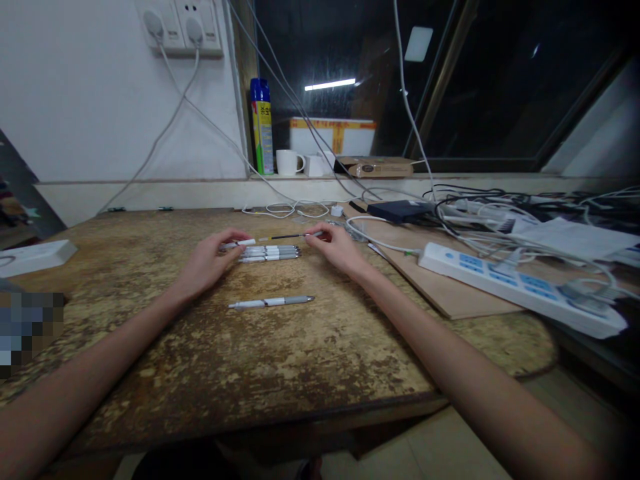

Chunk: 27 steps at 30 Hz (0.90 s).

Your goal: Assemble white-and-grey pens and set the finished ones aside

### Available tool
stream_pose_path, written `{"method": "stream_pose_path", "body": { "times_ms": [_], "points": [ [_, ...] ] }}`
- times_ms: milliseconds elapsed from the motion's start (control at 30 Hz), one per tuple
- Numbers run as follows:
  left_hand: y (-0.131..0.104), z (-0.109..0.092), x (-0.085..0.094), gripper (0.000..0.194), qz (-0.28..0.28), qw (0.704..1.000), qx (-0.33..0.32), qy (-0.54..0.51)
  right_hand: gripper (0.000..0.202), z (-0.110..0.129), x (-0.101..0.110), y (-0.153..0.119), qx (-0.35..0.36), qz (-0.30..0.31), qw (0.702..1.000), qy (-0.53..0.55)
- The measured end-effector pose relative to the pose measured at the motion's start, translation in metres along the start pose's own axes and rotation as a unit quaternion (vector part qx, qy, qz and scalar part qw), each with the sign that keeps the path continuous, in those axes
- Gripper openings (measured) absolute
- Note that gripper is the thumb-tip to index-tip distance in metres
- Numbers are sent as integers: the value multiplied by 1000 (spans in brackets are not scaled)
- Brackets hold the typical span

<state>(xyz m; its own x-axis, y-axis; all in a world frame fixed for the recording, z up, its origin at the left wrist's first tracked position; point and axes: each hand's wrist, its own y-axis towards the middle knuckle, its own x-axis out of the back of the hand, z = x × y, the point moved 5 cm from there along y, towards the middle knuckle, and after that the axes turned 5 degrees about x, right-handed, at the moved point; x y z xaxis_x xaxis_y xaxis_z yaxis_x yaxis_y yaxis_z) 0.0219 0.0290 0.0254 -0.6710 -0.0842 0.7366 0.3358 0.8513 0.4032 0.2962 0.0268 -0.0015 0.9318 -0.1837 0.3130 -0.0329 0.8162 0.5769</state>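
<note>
1. Since everything comes down to lining two things up, look just left of frame centre: the thin, dark pen refill with a yellowish section [287,236] points its free end left, straight at the short white tubular pen barrel [247,243].
2. Left hand [213,257]: thumb and fingertips pinched around the barrel, hardly any gap, its bare end sticking out rightward.
3. Right hand [337,247]: fingertips pinched on the refill's right end, so that's the hand in charge of it.
4. Both long axes run roughly sideways, nearly in one line. The ends sit just beside each other; too small to tell if they touch. I'd say that alignment is the whole game.
5. Watch the row of white-and-grey plastic pens [273,253] right below the gap, imo easy to bump. One lone white-and-grey pen [273,303] lies lower, around mid-frame, also sideways.
</note>
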Motion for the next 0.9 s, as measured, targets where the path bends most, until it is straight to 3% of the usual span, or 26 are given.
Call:
{"method": "stream_pose_path", "body": {
  "times_ms": [200,467,900],
  "points": [
    [0,3,-1,39,-2,1000,4,-7,19,-1,0,0,-12,14,1000,12],
    [0,-1,0,39,-2,1000,-2,-16,33,-3,-7,-1,-78,32,988,130],
    [1,-5,-2,40,14,999,-5,-34,36,2,-6,-3,-99,31,986,132]
  ]
}}
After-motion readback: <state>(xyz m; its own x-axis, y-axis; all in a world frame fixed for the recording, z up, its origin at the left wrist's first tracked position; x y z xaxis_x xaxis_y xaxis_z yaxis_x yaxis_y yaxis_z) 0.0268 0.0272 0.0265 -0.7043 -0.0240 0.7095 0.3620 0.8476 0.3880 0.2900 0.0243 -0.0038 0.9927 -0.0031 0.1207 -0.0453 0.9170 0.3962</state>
